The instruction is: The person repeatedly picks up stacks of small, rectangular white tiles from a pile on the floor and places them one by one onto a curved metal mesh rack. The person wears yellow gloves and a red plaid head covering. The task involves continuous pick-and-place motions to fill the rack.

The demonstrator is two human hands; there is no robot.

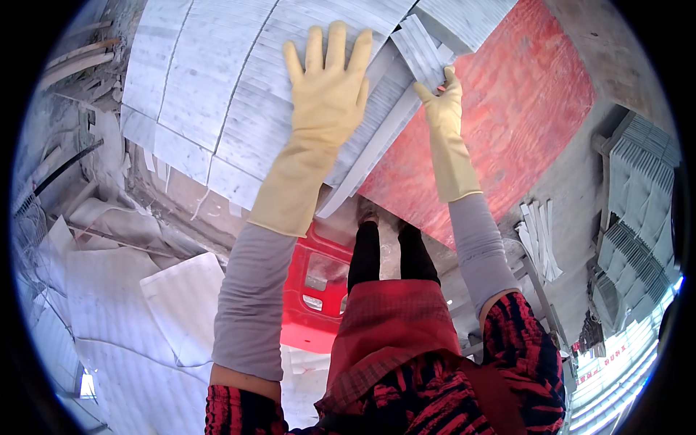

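Note:
My left hand (328, 98), in a cream rubber glove, lies flat with fingers spread on a grey-white panel of narrow stone strips (268, 94). My right hand (444, 109), gloved the same way, grips the near end of a short grey-veined stone strip (419, 49) between thumb and fingers. That short piece lies at an angle across the panel's right edge, beside a dark gap. A long pale straight bar (373, 156) runs slantwise along the same edge, between my two hands. The fingertips under the short strip are partly hidden.
A red-stained board (500, 119) lies right of the panel. Below, a red plastic stool (319, 330) stands by my legs. Loose strips (538, 239) and stacked slats (641, 177) are at right; pale sheets (123, 312) and broken scraps (87, 80) lie at left.

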